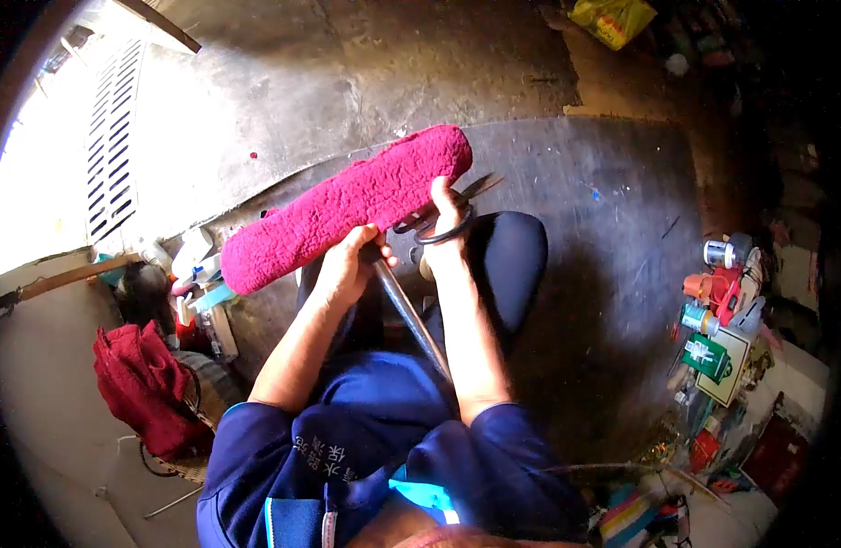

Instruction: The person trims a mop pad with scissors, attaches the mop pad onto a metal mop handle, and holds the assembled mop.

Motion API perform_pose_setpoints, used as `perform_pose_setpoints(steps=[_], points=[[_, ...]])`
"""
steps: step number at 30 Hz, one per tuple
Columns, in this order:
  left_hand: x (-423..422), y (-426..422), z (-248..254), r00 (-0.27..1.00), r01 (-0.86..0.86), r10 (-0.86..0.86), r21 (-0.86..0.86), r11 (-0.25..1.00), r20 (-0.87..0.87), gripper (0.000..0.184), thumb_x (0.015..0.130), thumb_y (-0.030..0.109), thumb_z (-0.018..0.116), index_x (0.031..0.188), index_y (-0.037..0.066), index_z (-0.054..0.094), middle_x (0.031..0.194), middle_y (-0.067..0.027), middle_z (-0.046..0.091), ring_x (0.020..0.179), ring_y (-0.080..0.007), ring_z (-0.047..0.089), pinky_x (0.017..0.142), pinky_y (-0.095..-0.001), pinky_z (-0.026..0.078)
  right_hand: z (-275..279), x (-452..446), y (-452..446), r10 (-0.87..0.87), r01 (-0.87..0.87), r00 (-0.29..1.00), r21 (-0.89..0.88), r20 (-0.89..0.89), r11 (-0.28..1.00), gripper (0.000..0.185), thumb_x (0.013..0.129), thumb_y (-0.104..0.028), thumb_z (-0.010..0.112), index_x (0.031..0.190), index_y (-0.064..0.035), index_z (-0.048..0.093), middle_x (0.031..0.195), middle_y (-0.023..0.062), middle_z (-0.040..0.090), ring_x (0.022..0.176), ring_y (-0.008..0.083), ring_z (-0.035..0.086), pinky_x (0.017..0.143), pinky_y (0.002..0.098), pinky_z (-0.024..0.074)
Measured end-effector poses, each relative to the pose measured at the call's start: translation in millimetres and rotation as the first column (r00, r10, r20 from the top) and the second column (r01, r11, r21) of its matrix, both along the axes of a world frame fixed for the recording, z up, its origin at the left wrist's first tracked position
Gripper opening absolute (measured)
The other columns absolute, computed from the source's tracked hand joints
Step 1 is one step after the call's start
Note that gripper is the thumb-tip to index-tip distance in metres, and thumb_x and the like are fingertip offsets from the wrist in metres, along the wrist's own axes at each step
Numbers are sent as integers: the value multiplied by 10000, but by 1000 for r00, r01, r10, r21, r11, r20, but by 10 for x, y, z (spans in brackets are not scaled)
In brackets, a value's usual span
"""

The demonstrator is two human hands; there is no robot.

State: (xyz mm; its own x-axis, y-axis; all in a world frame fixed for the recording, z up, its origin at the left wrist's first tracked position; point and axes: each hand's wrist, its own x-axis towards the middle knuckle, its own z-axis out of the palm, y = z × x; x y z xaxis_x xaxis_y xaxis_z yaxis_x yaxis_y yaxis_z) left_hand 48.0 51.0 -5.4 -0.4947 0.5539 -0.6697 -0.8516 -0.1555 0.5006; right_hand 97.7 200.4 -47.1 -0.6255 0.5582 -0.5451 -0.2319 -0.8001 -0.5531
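A mop with a long, fluffy pink head (pixel 347 212) lies slantwise in front of me, and its metal handle (pixel 409 310) runs back toward my chest. My left hand (pixel 345 267) is closed around the top of the handle, just below the head. In my right hand (pixel 446 233) is a pair of scissors (pixel 481 186) with dark ring handles, the blades pointing away to the right. The thumb of that hand rests against the lower edge of the pink cover. My fingers partly hide the joint between handle and head.
Dark red cloth (pixel 146 388) hangs over a wicker basket (pixel 196 461) at the left, near bottles and loose items. Cans, a green box (pixel 708 357) and clutter line the right side. A yellow bag (pixel 612 20) lies at the far edge, and a slotted grate (pixel 114 137) at upper left.
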Motion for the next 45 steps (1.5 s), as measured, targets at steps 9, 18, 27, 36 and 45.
perform_pose_setpoints(steps=[9,18,27,36,45], points=[[-16,-24,-63,999,28,-28,2,1000,21,211,894,246,531,859,39,555,742,-77,567,662,-198,568,652,-337,517,110,208,-241,82,-84,996,44,46,995,658,760,-68,724,1210,-39,245,863,177,596,671,273,633,620,412,522],[-22,-1,24,997,71,-66,122,990,-45,193,895,200,529,860,19,585,767,-84,591,694,-200,583,672,-344,515,273,276,-374,-24,-104,975,548,222,830,413,862,-179,613,1120,-26,329,797,128,600,651,201,636,574,318,537],[-25,1,11,981,177,-183,-81,981,-68,259,876,284,527,813,40,585,715,-83,600,633,-203,582,632,-327,497,473,174,-393,108,-222,967,554,232,802,421,784,-41,696,1057,-64,376,694,17,480,497,112,506,401,252,452],[10,5,47,982,173,-180,-115,978,-53,208,866,234,588,896,30,614,768,-75,619,692,-199,598,683,-330,502,509,93,-360,14,-159,965,537,263,828,429,692,-22,688,1037,-48,433,768,44,521,568,142,540,489,294,489],[93,-19,142,973,-31,46,68,997,-226,291,803,163,651,1064,51,586,977,-55,641,865,-192,609,797,-348,478,425,91,-358,-52,-160,959,682,280,713,485,685,-38,706,1114,-20,480,989,59,568,889,164,548,829,318,465]])
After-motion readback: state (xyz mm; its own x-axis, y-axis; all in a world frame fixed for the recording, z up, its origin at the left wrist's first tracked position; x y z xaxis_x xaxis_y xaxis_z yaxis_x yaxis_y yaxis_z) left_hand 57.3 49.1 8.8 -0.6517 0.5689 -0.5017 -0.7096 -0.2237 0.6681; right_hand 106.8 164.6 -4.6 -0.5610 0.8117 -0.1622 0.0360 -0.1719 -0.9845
